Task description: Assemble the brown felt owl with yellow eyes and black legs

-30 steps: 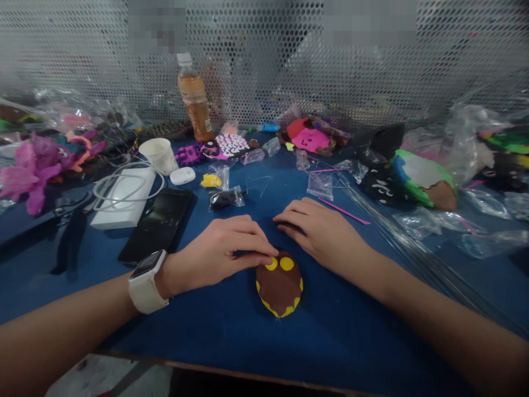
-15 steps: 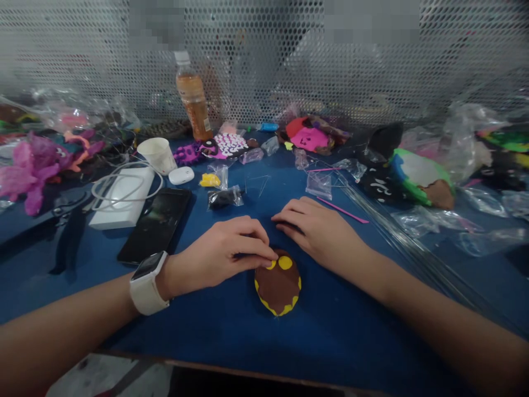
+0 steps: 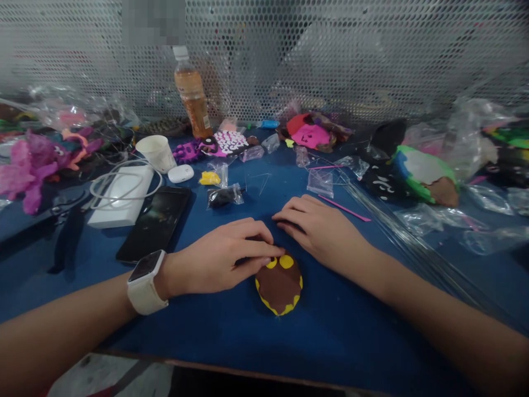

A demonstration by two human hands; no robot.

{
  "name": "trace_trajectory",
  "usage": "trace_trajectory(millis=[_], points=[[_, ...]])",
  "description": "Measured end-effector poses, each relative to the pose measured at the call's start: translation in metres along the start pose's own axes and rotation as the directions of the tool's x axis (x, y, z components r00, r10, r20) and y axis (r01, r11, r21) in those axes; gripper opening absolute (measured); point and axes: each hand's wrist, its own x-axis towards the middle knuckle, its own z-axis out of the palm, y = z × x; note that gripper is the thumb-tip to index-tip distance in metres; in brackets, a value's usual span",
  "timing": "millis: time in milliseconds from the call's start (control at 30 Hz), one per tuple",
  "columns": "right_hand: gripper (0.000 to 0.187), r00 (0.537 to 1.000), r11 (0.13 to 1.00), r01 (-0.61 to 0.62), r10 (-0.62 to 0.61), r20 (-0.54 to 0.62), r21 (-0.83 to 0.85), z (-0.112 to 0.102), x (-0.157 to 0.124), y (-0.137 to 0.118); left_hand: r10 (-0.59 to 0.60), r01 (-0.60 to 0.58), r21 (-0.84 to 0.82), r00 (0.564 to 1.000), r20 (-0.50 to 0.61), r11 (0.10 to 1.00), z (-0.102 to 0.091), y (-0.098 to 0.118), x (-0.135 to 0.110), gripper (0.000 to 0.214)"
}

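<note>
A brown, oval clay piece [image 3: 279, 286] with a scalloped yellow edge and two round yellow spots lies flat on the blue table. My left hand [image 3: 225, 255] reaches its upper left part, with thumb and index finger close together over the left yellow spot [image 3: 271, 263]. A small dark mark shows on that spot beside the fingertips; whether something tiny is between them is hidden. The right yellow spot [image 3: 286, 261] is plain. My right hand [image 3: 320, 227] rests on the table just beyond the piece, fingers loosely bent and apart, holding nothing.
A phone [image 3: 155, 223], a white box with a cable [image 3: 124, 193] and a paper cup [image 3: 156, 154] lie left. A drink bottle [image 3: 193, 99] stands behind. Bagged black clay [image 3: 225, 196] and a pink stick [image 3: 345, 208] lie ahead; thin wires [image 3: 397, 242] run along the right.
My left index finger has moved slightly right and stretched past the left yellow spot, where a dark mark now shows. My right hand stays almost where it was.
</note>
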Motion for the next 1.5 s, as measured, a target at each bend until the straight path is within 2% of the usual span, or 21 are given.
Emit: trace_trajectory(millis=[167, 500, 700, 933, 1300, 1500], points=[[0.022, 1.0, 1.0, -0.01, 0.01, 0.004, -0.004, 0.0011, -0.0001, 0.0004, 0.011, -0.008, 0.045, 0.997, -0.077, 0.999, -0.0023, 0.0027, -0.002, 0.021], [0.02, 1.0, 1.0, -0.025, 0.025, 0.002, 0.014, 0.0004, 0.0006, -0.0007, 0.062, -0.057, 0.105, 0.997, -0.039, 0.993, -0.0031, 0.0017, -0.002, 0.021], [0.019, 0.999, 0.999, -0.035, 0.035, 0.004, 0.023, 0.0008, 0.0007, -0.0004, 0.091, -0.082, 0.099, 0.992, -0.092, 0.992, -0.0033, 0.0015, -0.0018, 0.021], [0.02, 1.0, 0.999, -0.031, 0.031, 0.007, 0.009, -0.0002, 0.0008, -0.0019, 0.09, -0.088, 0.14, 0.996, -0.006, 0.986, -0.0049, 0.0001, -0.0013, 0.028], [0.021, 0.999, 0.999, -0.032, 0.032, 0.006, 0.009, -0.0002, 0.001, -0.0016, 0.169, -0.162, 0.159, 0.985, -0.03, 0.974, -0.0071, 0.0013, 0.0004, 0.026], [0.021, 1.0, 0.999, -0.03, 0.03, -0.002, 0.016, -0.0001, 0.0007, -0.0021, 0.156, -0.144, 0.163, 0.986, -0.064, 0.976, -0.0067, 0.0014, -0.0006, 0.024]])
